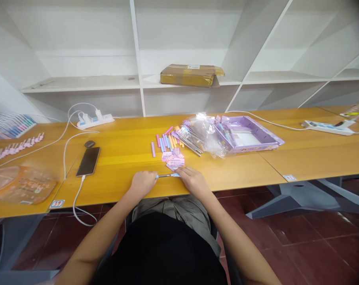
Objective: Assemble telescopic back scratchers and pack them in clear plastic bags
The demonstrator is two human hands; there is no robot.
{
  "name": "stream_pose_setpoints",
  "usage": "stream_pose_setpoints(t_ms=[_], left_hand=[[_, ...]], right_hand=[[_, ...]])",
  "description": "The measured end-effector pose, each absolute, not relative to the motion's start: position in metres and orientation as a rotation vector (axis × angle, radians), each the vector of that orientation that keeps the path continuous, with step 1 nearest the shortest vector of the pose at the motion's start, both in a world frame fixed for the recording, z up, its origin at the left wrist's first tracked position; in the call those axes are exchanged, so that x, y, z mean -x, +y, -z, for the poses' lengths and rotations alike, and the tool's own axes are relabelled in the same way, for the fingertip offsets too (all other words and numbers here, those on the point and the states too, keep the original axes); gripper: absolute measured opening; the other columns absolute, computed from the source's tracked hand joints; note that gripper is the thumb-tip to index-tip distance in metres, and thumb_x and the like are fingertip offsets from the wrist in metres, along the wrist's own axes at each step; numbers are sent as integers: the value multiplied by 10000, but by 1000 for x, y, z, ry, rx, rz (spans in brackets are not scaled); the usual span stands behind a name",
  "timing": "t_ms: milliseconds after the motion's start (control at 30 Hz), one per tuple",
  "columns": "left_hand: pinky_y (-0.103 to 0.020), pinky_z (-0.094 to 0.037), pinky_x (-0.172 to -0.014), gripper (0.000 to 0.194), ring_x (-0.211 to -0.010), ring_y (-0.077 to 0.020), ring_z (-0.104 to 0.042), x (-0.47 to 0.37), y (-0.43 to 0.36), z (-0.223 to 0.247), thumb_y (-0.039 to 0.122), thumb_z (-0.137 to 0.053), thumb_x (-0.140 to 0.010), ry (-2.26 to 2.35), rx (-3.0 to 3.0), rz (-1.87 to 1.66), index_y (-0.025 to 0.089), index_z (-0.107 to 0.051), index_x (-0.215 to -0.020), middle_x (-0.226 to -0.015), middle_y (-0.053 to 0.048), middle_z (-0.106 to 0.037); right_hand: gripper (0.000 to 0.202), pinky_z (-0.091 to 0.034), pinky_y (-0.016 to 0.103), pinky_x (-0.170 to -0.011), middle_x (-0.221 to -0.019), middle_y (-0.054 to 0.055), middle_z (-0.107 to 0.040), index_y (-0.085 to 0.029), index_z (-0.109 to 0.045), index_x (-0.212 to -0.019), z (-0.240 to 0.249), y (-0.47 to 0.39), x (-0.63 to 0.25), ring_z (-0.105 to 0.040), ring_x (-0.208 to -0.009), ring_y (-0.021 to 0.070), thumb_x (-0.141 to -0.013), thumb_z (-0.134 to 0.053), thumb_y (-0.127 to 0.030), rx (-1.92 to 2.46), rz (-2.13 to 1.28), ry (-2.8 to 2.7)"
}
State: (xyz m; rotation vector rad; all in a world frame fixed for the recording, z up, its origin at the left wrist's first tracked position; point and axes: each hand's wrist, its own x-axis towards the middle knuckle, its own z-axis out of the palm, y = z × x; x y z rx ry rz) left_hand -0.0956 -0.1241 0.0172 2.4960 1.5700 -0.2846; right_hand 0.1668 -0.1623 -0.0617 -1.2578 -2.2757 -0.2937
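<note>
Low over the table's front edge, both my hands grip a slim metal back scratcher (164,175) with light blue ends, held level. My left hand (144,183) is closed round its left end. The fingers of my right hand (193,180) close on the light blue right end. Just beyond lie several small pink printed cards (175,161), close to my right fingers. Behind them are loose pink, purple, blue and yellow tube-shaped grips (165,143). Thin metal rods (191,143) and small claw-shaped heads (177,128) lie beside them.
Clear plastic bags (211,136) lie against a purple open box (264,134) at right. To the left are a charging phone (88,161), a power strip (95,121) and a large plastic bottle (21,184). A taped carton (188,75) sits on the shelf behind.
</note>
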Motion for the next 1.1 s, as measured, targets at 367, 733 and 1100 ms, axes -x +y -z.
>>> stream_pose_setpoints(t_ms=[367, 733, 1100], left_hand=[[-403, -544, -843, 385, -1046, -397, -818, 292, -79, -65, 303, -478, -1078, 1904, -2705, 508, 190, -845, -1108, -1052, -187, -862], [-388, -535, -805, 385, -989, -395, -839, 284, -73, -24, 330, -471, -1093, 1758, -2710, 491, 223, -841, -1095, -1012, -187, -866], [-457, -616, -904, 395, -1085, -415, -847, 185, -100, -40, 215, -467, -1081, 1774, -2567, 408, 170, -848, -1174, -1070, -242, -857]], right_hand=[[279, -619, 351, -843, -1033, 92, -837, -232, -788, -1318, 56, -215, -418, -811, -932, 256, -1085, -637, -208, 1522, 490, -1988], [303, -644, 407, -901, -1114, 104, -854, -233, -811, -1256, 72, -233, -407, -797, -999, 284, -1099, -554, -198, 1579, 306, -1968], [328, -673, 418, -904, -1136, 163, -856, -190, -786, -1339, 60, -195, -321, -818, -999, 317, -1033, -666, -204, 1582, 528, -1943]])
